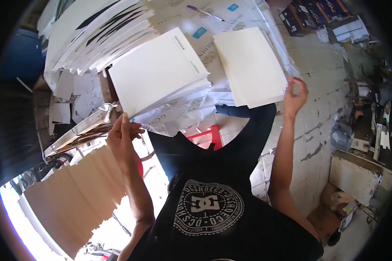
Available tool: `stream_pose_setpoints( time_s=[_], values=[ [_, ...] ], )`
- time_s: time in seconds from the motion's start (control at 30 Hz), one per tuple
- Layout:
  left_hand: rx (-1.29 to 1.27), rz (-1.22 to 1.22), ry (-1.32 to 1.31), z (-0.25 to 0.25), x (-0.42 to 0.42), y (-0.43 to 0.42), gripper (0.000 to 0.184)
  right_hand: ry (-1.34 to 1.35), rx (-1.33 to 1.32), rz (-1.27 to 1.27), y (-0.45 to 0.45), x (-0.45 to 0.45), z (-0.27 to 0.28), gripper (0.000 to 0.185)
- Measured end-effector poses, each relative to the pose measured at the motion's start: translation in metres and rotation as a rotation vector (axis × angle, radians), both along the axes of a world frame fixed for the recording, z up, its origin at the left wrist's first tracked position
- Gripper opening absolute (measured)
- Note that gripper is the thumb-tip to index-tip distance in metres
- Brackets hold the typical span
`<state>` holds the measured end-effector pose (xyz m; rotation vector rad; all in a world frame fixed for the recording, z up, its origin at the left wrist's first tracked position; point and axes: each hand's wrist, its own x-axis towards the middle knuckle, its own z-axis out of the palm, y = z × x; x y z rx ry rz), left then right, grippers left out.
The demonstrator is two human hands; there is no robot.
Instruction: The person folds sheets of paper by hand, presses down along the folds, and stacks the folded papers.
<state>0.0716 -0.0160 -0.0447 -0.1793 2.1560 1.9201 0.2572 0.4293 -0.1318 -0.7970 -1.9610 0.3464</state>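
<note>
A pen [206,13] lies beyond flat cream sheets [250,67]. Right hand [295,96] at their edge, grip unclear; left hand [123,134] loosely open.

We read DCSHOECO circling a DC emblem on the black T-shirt [261,222], and GOLDEN COIN on the table covering [224,21]. Small print on the white sheets [154,71] and lettering on the dark boxes [307,18] we cannot make out.

A printed-cover table [174,17] bears paper stacks [159,71] and a purple pen [205,13].
</note>
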Motion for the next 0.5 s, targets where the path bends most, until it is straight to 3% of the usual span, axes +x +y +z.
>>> stream_pose_setpoints(
  time_s=[0.13,0.2,0.27,0.4,0.43,0.47,0.5],
  values=[
    [-0.117,0.168,0.296,0.019,0.018,-0.008,0.030,-0.190,-0.201,-0.052,-0.014,-0.007,0.027,0.020],
    [0.000,0.140,0.358,0.031,0.025,-0.004,0.024,-0.270,-0.360,0.040,0.005,0.001,0.007,0.020],
    [0.067,0.100,0.395,0.043,0.033,0.005,0.022,-0.161,-0.393,0.040,0.021,0.012,0.008,0.021],
    [0.252,-0.265,0.457,0.070,0.053,0.035,0.017,0.063,-0.402,0.044,0.007,0.016,0.050,0.021],
    [0.169,-0.383,0.469,0.078,0.056,0.045,0.014,0.031,-0.306,0.100,-0.005,0.023,0.076,0.020],
    [0.228,-0.542,0.554,0.087,0.056,0.060,0.015,-0.004,-0.214,0.159,-0.023,0.033,0.105,0.021],
    [0.222,-0.652,0.812,0.091,0.057,0.079,0.024,-0.049,-0.209,0.217,-0.042,0.047,0.132,0.016]
  ],
)
